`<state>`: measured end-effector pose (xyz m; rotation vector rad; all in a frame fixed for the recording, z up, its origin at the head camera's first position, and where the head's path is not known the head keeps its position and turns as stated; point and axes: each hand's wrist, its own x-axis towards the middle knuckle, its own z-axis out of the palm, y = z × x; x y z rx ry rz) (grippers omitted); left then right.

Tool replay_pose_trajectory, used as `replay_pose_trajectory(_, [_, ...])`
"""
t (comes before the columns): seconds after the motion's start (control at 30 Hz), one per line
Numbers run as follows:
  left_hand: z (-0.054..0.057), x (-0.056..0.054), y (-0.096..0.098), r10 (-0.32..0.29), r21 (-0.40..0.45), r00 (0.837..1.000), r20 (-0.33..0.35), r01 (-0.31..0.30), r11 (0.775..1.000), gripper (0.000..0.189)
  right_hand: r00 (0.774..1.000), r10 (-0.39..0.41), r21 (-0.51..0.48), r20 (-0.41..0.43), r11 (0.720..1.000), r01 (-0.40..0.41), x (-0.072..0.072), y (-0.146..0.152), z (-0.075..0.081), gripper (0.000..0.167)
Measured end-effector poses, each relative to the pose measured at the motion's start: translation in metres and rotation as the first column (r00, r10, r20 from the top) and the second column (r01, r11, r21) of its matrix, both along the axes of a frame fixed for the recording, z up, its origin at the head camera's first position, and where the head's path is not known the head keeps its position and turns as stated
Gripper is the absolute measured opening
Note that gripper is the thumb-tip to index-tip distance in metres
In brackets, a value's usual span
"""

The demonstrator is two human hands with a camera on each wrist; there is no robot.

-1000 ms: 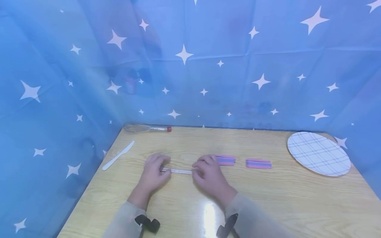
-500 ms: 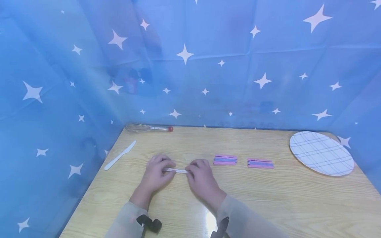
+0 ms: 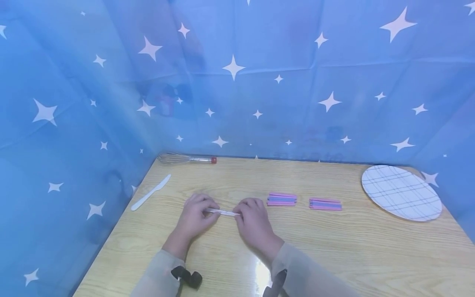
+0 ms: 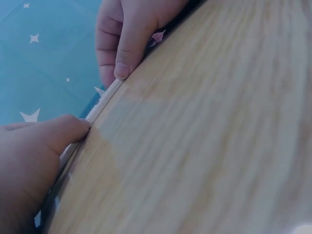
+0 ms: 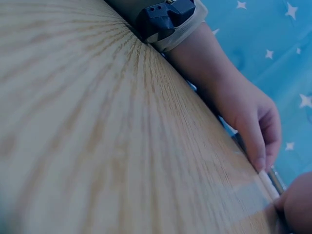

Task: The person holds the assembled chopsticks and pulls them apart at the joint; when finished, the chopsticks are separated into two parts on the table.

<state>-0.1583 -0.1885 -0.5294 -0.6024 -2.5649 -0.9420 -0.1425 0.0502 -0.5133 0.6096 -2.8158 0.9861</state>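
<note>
Thin white sticks (image 3: 224,212) lie side by side, low over the wooden table, running between my two hands. My left hand (image 3: 196,216) pinches their left end with thumb and fingers. At the other end, my right hand (image 3: 253,222) holds them in the same way. In the left wrist view the sticks (image 4: 105,101) show as a narrow pale strip along the tabletop, a thumb at each end. Only a short piece of the sticks (image 5: 265,181) shows in the right wrist view; the ends are hidden by the fingers.
Two bundles of pink and blue sticks, one nearer (image 3: 282,199) and one farther right (image 3: 325,204), lie right of my hands. A white knife (image 3: 151,192) and a whisk (image 3: 187,159) lie at the left. A checked oval plate (image 3: 401,192) sits at the right. Blue star-patterned cloth encloses the table.
My right hand has slid left toward my left hand, leaving a shorter stretch of the white sticks showing and uncovering the nearer pink-and-blue bundle. In the last half second the hands have barely moved.
</note>
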Motion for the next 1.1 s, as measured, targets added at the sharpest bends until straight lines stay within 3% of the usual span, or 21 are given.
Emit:
replay_pose_trajectory(0.63, [0.0055,0.0006,0.0027,0.020,0.020,0.998,0.057,-0.021,1.000,0.017,1.000,-0.002,-0.058,-0.007,0.998,0.001,0.0000,0.0021,-0.0009,0.008])
replay_pose_trajectory(0.87, [0.0060,0.0021,0.0028,0.030,0.077,0.991,0.131,-0.040,0.996,0.013,0.999,0.000,-0.080,0.051,0.997,0.004,0.0016,0.0044,-0.0001,0.014])
replay_pose_trajectory(1.1, [0.0054,0.0018,0.0050,0.045,0.092,0.993,0.114,-0.056,0.994,0.012,0.999,-0.037,-0.128,0.029,0.991,0.040,-0.0009,0.0096,-0.0054,0.011])
